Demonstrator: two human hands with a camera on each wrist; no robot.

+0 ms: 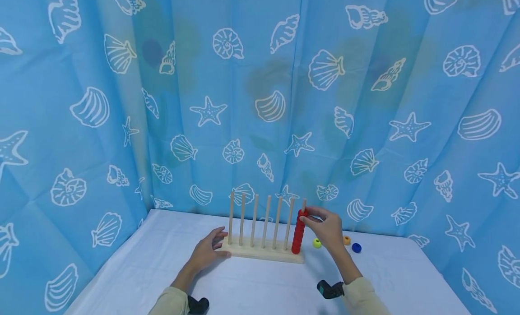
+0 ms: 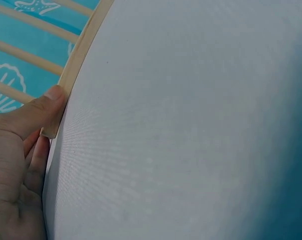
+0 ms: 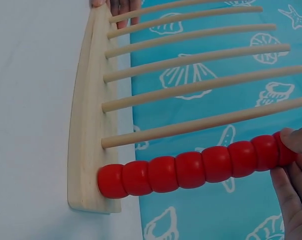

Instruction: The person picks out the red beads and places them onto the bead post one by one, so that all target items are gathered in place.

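A wooden peg rack (image 1: 264,252) with several upright pegs stands on the white table. Its rightmost peg carries a stack of red beads (image 3: 190,169) rising from the base, while the other pegs are bare. My right hand (image 1: 328,225) pinches the top red bead (image 3: 286,149) between thumb and fingers, near the peg's upper end. At the rack's left end my left hand (image 1: 208,252) grips the base, thumb (image 2: 54,94) on the front edge and fingers behind. The peg tip shows just above the right fingers in the head view.
To the right of the rack lie a yellow-green bead (image 1: 317,243), an orange bead (image 1: 346,240) and a blue bead (image 1: 356,247). A blue curtain (image 1: 252,125) with white shells hangs behind the table (image 1: 260,292).
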